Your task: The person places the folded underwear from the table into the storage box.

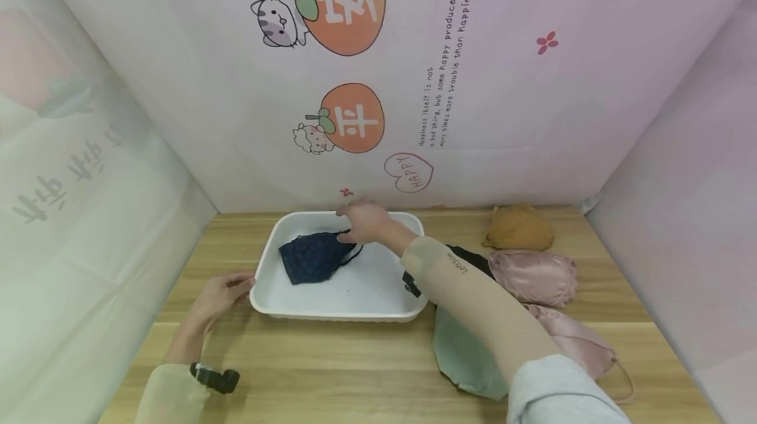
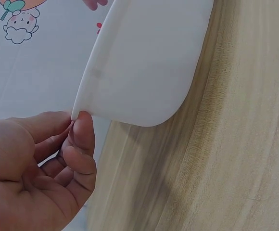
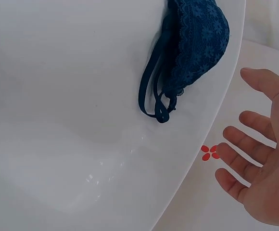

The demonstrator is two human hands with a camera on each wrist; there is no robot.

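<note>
A white plastic bin stands on the wooden table. Inside it, toward the left, lies a folded dark blue lace bra, its thin straps loose on the bin's floor. My left hand pinches the bin's left rim between thumb and fingers, as the left wrist view also shows. Over the far side of the bin hovers my right hand, fingers spread and holding nothing. In the right wrist view this hand is beside the bin's rim, apart from the bra.
To the right of the bin lie a mustard bra, a pink one, another pink one with a strap, and a mint green one. Something black is partly hidden by my right forearm. A printed cloth wall stands behind.
</note>
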